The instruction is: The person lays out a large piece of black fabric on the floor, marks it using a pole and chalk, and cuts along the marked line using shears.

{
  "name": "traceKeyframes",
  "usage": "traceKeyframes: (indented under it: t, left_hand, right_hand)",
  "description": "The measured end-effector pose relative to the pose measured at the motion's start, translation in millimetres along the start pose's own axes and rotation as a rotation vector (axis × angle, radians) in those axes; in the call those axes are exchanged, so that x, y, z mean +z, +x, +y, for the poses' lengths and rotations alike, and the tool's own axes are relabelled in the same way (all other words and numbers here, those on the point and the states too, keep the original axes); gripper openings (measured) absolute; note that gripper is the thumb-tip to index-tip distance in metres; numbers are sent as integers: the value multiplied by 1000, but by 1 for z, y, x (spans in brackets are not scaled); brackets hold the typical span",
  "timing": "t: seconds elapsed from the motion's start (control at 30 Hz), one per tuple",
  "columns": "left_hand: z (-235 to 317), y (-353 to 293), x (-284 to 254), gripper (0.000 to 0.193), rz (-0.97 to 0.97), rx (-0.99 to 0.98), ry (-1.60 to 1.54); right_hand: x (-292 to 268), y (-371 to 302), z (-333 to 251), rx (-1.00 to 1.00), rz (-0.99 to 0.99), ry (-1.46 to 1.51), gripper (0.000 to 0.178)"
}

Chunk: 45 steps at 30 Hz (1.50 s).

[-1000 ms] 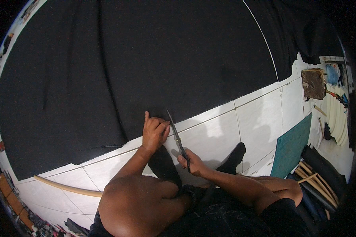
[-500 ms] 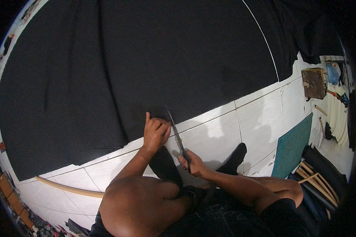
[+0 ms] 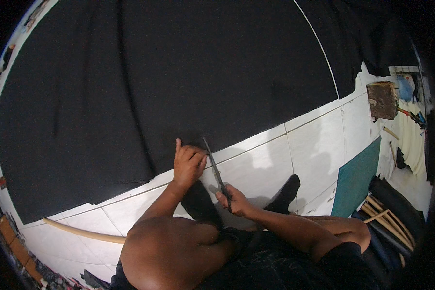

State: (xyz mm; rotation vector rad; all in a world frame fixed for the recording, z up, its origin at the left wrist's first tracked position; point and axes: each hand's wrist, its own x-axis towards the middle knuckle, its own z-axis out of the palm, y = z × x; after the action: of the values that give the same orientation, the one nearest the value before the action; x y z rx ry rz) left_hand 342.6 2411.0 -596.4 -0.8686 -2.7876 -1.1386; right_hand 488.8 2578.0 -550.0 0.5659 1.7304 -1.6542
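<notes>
A wide sheet of black fabric (image 3: 203, 72) lies spread over the floor in front of me. My left hand (image 3: 189, 164) is at its near edge, thumb and curled fingers pinching the cloth while the little finger sticks out. A pair of dark scissors (image 3: 216, 173) is held in my right hand (image 3: 235, 199), fingers wrapped round the handles. The blades point away from me and reach over the fabric's edge, just right of my left fingers. Whether cloth lies between the blades is too small to tell.
White floor tiles (image 3: 256, 159) run along the fabric's near edge. A curved wooden strip (image 3: 84, 233) lies at left. At right are a green board (image 3: 356, 178), a brown block (image 3: 383, 100), wooden sticks (image 3: 386, 222) and dark rolls (image 3: 400, 202). My dark-socked feet rest below the fabric.
Both hands and the scissors stay almost in place; the scissors have shifted very slightly left and nearer to me. The whole view has moved a little.
</notes>
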Motion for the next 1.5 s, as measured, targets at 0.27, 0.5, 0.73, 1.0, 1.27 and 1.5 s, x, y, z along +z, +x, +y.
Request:
traceKeyframes:
  t: [0.27, 0.5, 0.73, 1.0, 1.27, 1.5]
  left_hand:
    - [0, -3, 1, 18, 7, 3, -8]
    - [5, 3, 3, 18, 8, 9, -5]
    - [0, 0, 5, 17, 19, 11, -2]
    - [-1, -1, 4, 17, 12, 8, -6]
    - [1, 0, 4, 18, 8, -9, -13]
    - [-1, -1, 4, 18, -2, -1, 20]
  right_hand:
    - [-6, -2, -11, 64, 2, -125, 41]
    - [-7, 2, 10, 14, 1, -150, 42]
    - [-2, 4, 18, 0, 39, -108, 47]
    - [-3, 0, -7, 42, 41, -190, 46]
    - [-2, -6, -10, 51, 76, -241, 48]
    - [1, -8, -12, 53, 81, -239, 50]
